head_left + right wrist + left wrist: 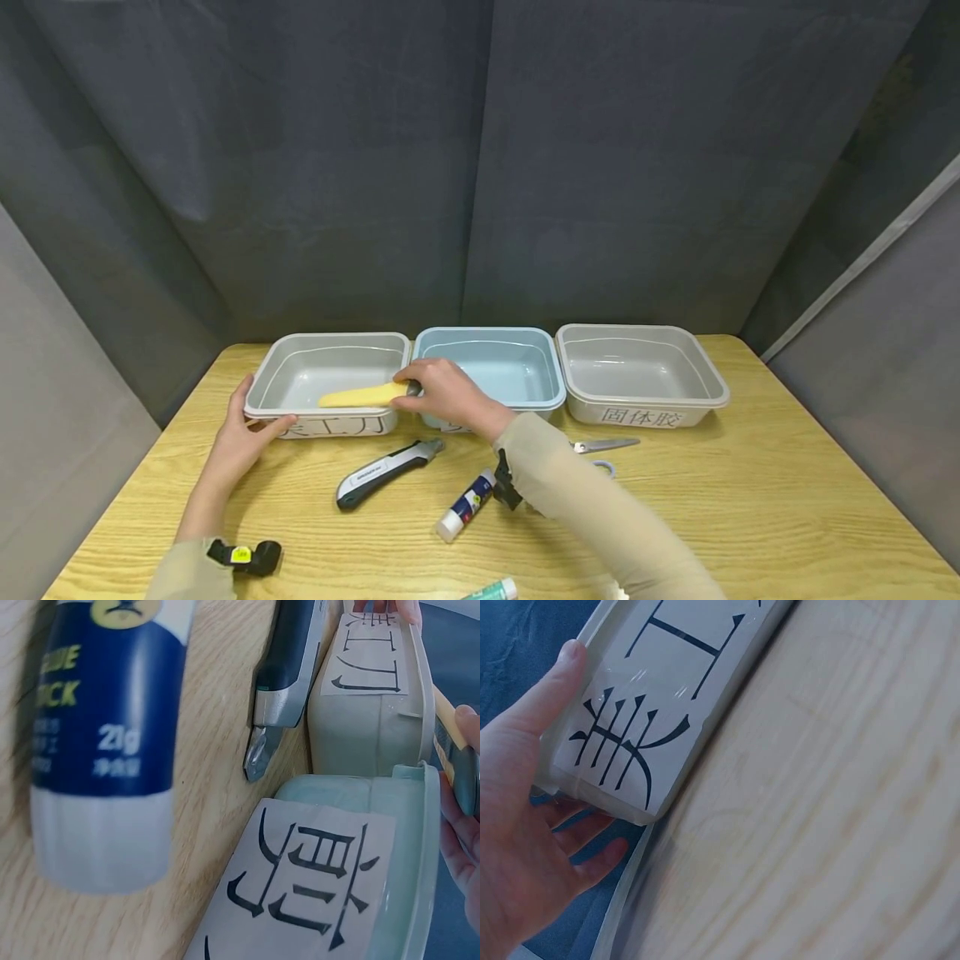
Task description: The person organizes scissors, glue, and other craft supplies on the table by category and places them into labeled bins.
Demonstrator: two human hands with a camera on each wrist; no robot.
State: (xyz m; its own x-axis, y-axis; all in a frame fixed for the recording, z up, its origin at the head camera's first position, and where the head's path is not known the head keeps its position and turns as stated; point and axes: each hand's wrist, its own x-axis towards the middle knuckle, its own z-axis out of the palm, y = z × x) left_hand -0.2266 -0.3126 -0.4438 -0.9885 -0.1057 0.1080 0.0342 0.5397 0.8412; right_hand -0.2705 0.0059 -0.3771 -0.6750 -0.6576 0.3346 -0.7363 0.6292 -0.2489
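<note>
My right hand (452, 393) pinches a yellow utility knife (363, 395) by its dark end, over the front rim of the left grey bin (327, 338). The knife's yellow body points left across the bin's opening. At that bin's front left corner, my left hand (238, 443) grips the wall, with the thumb on the front and the fingers round the side; the left wrist view shows this hand (525, 825) beside the paper label (641, 712). A grey-and-black utility knife (388, 472) lies on the table in front of the bins.
A light-blue bin (551, 367) stands in the middle and another grey bin (645, 400) on the right, both with labels. On the table lie a blue-and-white glue stick (467, 503), scissors (611, 445) partly behind the right sleeve, and a green tube (495, 591) at the front edge.
</note>
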